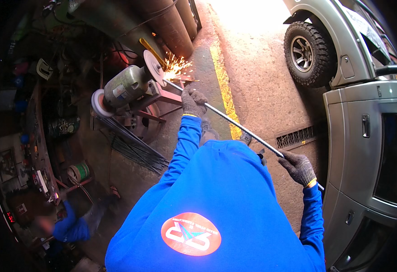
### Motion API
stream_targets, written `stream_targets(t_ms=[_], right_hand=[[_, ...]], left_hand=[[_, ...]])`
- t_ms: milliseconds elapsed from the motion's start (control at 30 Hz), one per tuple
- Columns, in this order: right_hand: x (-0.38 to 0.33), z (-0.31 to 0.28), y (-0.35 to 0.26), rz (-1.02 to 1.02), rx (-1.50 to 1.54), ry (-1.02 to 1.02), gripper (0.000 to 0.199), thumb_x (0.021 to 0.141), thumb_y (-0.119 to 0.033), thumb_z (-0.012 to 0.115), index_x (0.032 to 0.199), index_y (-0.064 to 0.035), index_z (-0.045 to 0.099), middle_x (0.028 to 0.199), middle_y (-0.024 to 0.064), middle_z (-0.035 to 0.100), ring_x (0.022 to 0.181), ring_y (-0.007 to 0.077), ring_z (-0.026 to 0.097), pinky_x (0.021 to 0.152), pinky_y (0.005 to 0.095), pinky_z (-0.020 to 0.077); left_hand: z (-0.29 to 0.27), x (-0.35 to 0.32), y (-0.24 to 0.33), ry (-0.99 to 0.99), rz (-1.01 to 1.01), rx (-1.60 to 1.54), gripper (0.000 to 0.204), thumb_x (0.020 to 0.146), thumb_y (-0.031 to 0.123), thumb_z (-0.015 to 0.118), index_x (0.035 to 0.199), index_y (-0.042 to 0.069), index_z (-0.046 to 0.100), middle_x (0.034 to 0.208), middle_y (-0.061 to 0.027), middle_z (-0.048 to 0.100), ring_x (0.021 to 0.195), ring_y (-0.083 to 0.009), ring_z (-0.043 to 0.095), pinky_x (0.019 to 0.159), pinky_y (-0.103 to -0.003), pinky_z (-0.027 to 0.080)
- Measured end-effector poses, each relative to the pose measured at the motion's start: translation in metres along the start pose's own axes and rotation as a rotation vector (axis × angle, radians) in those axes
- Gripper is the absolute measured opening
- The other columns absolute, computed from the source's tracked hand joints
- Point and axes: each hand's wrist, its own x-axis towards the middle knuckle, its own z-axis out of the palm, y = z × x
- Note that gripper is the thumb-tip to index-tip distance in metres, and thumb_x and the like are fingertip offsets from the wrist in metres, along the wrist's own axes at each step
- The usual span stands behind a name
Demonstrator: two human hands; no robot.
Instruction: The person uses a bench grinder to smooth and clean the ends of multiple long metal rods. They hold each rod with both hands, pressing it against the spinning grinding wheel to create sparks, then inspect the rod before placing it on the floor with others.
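Yellow stripe (223,84) on brightly lit floor (258,81)

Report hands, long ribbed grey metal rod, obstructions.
Left dark-gloved hand, right dark-gloved hand: both closed on rod. Far tip at pale round grinding wheel, sparks flying. Near end by silver metal vehicle; contact unclear.

There are two gloved hands (194,101) and one rod (230,120). On the left are one grinder (125,87) with two discs (154,67), one far and one near, one other person (74,227), and more thin bars (139,153) than I can count. On the right is one car (343,170), with one tire (320,56) and two door handles (365,126) showing. The ground has one yellow line (223,81) and one drain (297,137).
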Motion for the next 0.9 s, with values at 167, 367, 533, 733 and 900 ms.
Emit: stream_targets(t_ms=[167,367,533,733,900], right_hand=[[-0.0001,-0.0014,-0.0024,0.001,-0.064,0.049,0.032,0.087,-0.032,0.069,0.109,-0.008,0.07,0.091,0.0198,0.069,0.084,0.0362,0.068,0.07,0.0415,0.0541],[-0.0004,-0.0023,-0.0054,0.005,-0.16,0.094,0.032,0.086,-0.034,0.07,0.107,-0.0112,0.071,0.088,0.0187,0.069,0.081,0.0354,0.068,0.067,0.042,0.0539],[-0.0006,-0.0013,-0.0065,-0.05,-0.309,0.148,0.029,0.085,-0.035,0.069,0.106,-0.0144,0.071,0.079,0.017,0.068,0.073,0.0357,0.067,0.061,0.0443,0.052],[-0.0017,0.0013,-0.0008,-0.111,-0.438,0.215,0.025,0.087,-0.035,0.066,0.109,-0.0212,0.069,0.071,0.0145,0.064,0.065,0.0347,0.065,0.056,0.0461,0.0494],[-0.0003,0.0004,-0.0082,-0.128,-0.536,0.249,0.024,0.088,-0.03,0.065,0.111,-0.0251,0.066,0.067,0.0119,0.062,0.061,0.0329,0.063,0.052,0.0459,0.0476]], left_hand=[[0.0022,-0.0016,0.001,-0.029,-0.018,-0.009,0.041,0.097,0.038,0.048,0.063,0.021,0.032,0.047,0.0063,0.022,0.035,-0.0105,0.023,0.036,-0.027,0.024],[0.0051,-0.0032,0.0003,-0.025,-0.017,-0.016,0.042,0.097,0.038,0.048,0.062,0.021,0.032,0.047,0.0063,0.022,0.035,-0.0104,0.022,0.036,-0.027,0.023],[0.0017,0.0004,0.0017,-0.028,-0.038,-0.042,0.042,0.096,0.039,0.049,0.062,0.02,0.032,0.047,0.0061,0.022,0.035,-0.0105,0.022,0.036,-0.027,0.023],[0.007,-0.0032,-0.0002,-0.026,-0.033,-0.016,0.048,0.094,0.035,0.054,0.055,0.021,0.031,0.047,0.0077,0.023,0.036,-0.0086,0.023,0.038,-0.025,0.023],[0.0081,-0.0024,-0.0009,-0.042,-0.026,-0.012,0.048,0.094,0.035,0.054,0.055,0.021,0.031,0.047,0.0075,0.023,0.036,-0.0087,0.023,0.038,-0.026,0.023]])
